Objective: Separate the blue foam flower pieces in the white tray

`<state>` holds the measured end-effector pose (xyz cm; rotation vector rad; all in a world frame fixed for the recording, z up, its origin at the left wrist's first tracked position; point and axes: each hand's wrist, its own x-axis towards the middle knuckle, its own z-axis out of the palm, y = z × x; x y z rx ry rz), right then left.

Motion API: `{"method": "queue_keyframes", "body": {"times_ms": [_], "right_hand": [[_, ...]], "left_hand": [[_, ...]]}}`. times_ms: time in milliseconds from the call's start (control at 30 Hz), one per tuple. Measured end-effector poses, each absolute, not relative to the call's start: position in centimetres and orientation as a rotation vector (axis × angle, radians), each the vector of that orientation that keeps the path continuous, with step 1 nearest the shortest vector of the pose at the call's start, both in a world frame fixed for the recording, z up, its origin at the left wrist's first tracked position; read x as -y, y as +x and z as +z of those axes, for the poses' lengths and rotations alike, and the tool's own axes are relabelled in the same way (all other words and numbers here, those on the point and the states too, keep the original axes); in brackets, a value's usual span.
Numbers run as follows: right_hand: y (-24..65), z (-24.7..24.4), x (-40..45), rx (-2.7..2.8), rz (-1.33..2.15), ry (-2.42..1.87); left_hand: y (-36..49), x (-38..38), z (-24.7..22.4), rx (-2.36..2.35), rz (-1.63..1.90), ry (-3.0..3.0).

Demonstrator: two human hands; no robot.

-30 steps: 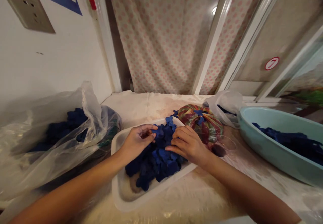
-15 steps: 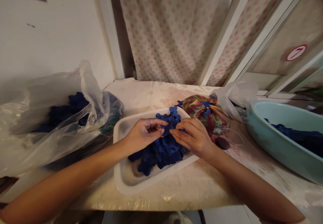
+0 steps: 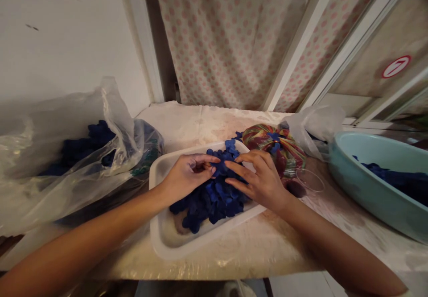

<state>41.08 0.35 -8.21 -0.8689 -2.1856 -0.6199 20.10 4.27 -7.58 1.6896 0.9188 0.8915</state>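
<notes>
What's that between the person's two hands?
A heap of dark blue pieces lies between the left hand and the right hand, touching both, inside a white tray. The head camera view shows this.

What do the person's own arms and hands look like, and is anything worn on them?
The left hand and right hand are bare, with no gloves, rings or bracelets visible. The left forearm and right forearm are also uncovered as far as the view shows.

Polka-dot curtain (image 3: 217, 43) (pink on cream), pale blue basin (image 3: 364, 203) at right
</notes>
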Motion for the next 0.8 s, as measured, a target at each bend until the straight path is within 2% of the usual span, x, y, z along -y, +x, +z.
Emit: {"method": "queue_keyframes", "body": {"times_ms": [800], "right_hand": [[40.91,-8.06,-0.1,2.195,-0.686,-0.766]], "left_hand": [[20.18,-4.0,-7.75,-0.821,0.822,1.683]]}}
